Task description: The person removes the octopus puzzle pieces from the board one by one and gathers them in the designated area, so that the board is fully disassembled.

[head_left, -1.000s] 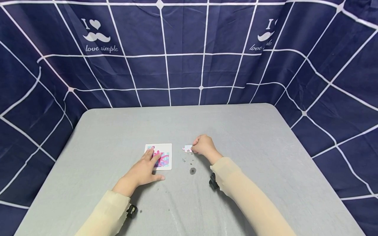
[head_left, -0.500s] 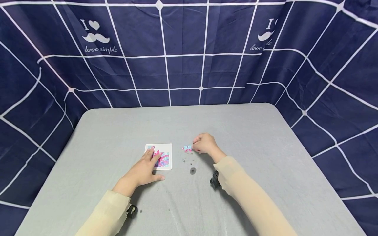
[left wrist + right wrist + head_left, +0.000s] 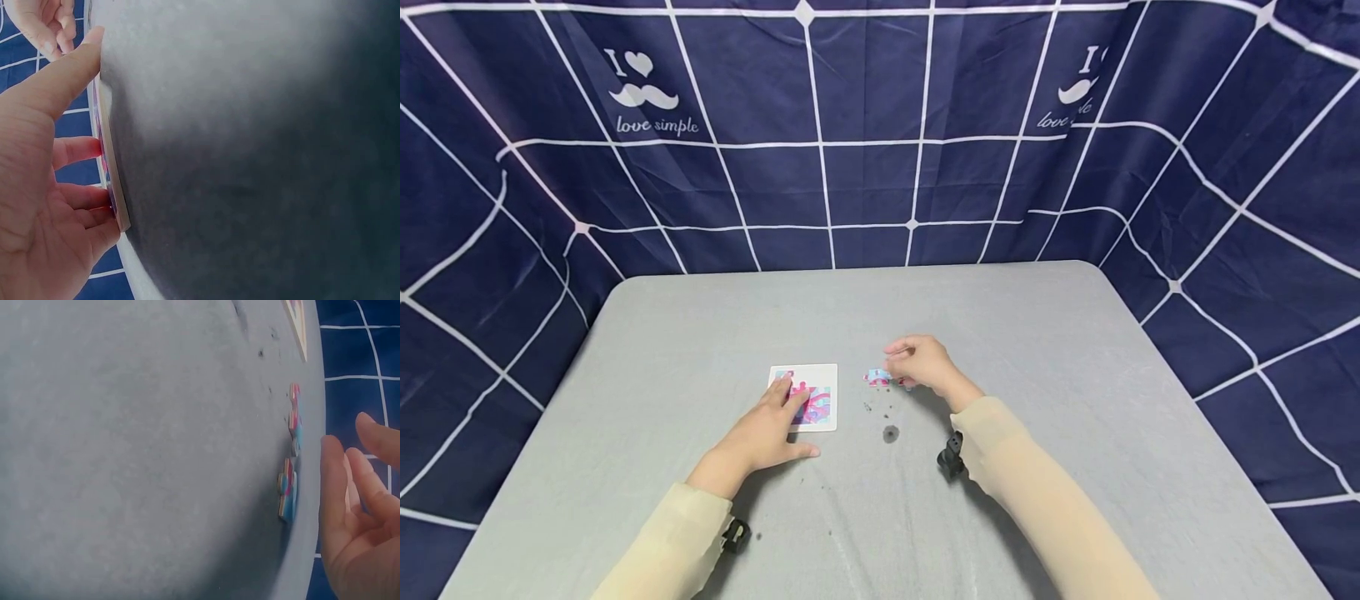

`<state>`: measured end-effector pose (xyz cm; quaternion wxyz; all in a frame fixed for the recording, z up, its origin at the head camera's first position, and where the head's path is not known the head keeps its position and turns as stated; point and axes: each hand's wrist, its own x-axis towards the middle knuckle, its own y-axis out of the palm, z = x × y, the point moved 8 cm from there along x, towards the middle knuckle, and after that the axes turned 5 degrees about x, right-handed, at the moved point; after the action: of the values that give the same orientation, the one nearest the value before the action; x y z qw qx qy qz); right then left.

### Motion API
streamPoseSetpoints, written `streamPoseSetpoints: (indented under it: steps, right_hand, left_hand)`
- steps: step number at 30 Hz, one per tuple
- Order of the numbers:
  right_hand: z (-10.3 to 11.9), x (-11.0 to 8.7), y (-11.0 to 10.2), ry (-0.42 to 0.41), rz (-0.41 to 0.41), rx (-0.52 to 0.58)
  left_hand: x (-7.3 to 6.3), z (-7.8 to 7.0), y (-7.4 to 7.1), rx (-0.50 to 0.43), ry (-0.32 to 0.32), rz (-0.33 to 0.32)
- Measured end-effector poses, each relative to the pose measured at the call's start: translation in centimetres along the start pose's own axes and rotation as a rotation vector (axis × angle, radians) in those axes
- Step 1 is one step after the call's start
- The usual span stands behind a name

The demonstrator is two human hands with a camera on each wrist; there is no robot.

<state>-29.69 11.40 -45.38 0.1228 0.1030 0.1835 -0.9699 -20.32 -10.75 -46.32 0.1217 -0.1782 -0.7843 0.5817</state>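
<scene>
My left hand [image 3: 762, 433] rests with spread fingers on a square white-framed puzzle board [image 3: 833, 375], partly filled with pink and blue pieces; its thumb lies on the tablecloth. Seen from the left wrist, the fingertips press the top of the board [image 3: 114, 169] near its edge. To the right of the board, my right hand [image 3: 922, 364] hovers over two loose jigsaw pieces. The pink-and-blue left piece [image 3: 876, 377] shows beside the fingertips; the right piece [image 3: 287, 490] is mostly covered by the hand in the head view. From the right wrist, the right fingers [image 3: 334, 469] hold nothing.
The grey tablecloth [image 3: 1015, 333] has a dark round spot [image 3: 891, 433] and several small specks below the loose pieces. Dark blue curtains [image 3: 865, 183] with white grid lines stand behind the table and along both sides.
My right hand has loosened its fingers and lifted slightly off the loose pieces. The left piece's whitish look gave way to pink and blue, and a second piece shows. My left hand stays put.
</scene>
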Motion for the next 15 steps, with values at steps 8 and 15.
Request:
streamPoseSetpoints:
  steps: [8,15]
  right_hand:
    - [1.0,-0.2,1.6,-0.042,0.048,0.042]
    - [1.8,0.3,3.8,-0.062,0.079,0.012]
  left_hand:
    - [0.0,0.2,-0.2,-0.006,-0.009,-0.032]
    - [0.0,0.1,-0.4,0.013,0.003,-0.043]
